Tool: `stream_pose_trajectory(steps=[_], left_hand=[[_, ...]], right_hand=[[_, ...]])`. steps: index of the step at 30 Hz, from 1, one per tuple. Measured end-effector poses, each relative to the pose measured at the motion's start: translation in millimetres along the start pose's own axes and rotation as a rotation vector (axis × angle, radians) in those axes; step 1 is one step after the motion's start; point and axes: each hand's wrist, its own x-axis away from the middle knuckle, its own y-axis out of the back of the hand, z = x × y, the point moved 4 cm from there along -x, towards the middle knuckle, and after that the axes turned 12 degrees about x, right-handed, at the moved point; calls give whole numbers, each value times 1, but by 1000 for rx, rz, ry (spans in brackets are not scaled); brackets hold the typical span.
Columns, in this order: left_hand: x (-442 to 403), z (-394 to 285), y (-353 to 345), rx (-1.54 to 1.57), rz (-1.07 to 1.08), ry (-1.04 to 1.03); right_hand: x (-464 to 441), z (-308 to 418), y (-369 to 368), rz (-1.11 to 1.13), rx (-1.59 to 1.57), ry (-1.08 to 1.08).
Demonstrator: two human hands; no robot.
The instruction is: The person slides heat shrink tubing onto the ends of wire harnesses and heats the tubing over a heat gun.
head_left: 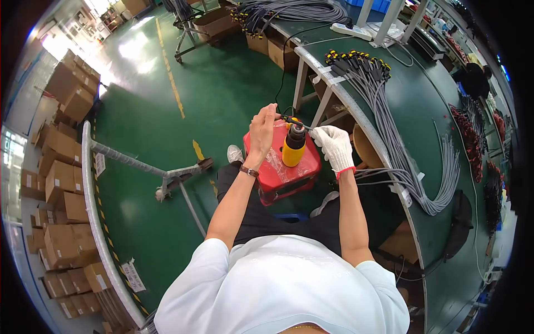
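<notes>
My bare left hand (262,131) is raised over the left part of a red stool (272,179), its fingers close together at one end of a black connector (290,119). My right hand (334,146), in a white glove with a red cuff, pinches a grey cable at the other end of that connector. Between my hands a yellow and black heat gun (293,146) stands upright on the stool, its black nozzle just below the connector. Clear plastic film lies on the stool top. What my left fingertips grip is too small to tell.
On the green workbench (411,100) to the right lies a long bundle of grey cables (384,119) with yellow-black ends. A wrapped metal frame (89,183) stands at left, beyond it stacked cardboard boxes (64,183). A person (473,78) is at the far right.
</notes>
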Motion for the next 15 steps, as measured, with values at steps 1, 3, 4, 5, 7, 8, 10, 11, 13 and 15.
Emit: stream_pose_trajectory(steps=[1,3,4,5,7,8,10,11,13,15], left_hand=[[-1,1,2,3,-6,3],[-1,4,4,10,-17,10],[-1,4,4,18,-15,7],[-1,4,3,28,-12,4],[-1,3,0,47,2,5],[-1,3,-1,56,11,11],[0,1,-3,69,27,15],[1,0,-5,74,35,15],[2,0,-8,100,52,18],[3,3,-10,141,71,25]], right_hand=[[0,2,-2,13,9,4],[-2,5,-5,31,13,5],[-2,6,-5,39,15,5],[-3,6,-5,35,15,9],[-4,4,-5,24,16,18],[-4,3,-4,5,8,49],[-5,-2,-4,-31,-6,113],[-5,-5,-4,-51,2,146],[-7,-12,-2,-89,18,213],[-11,-19,-2,-135,61,274]])
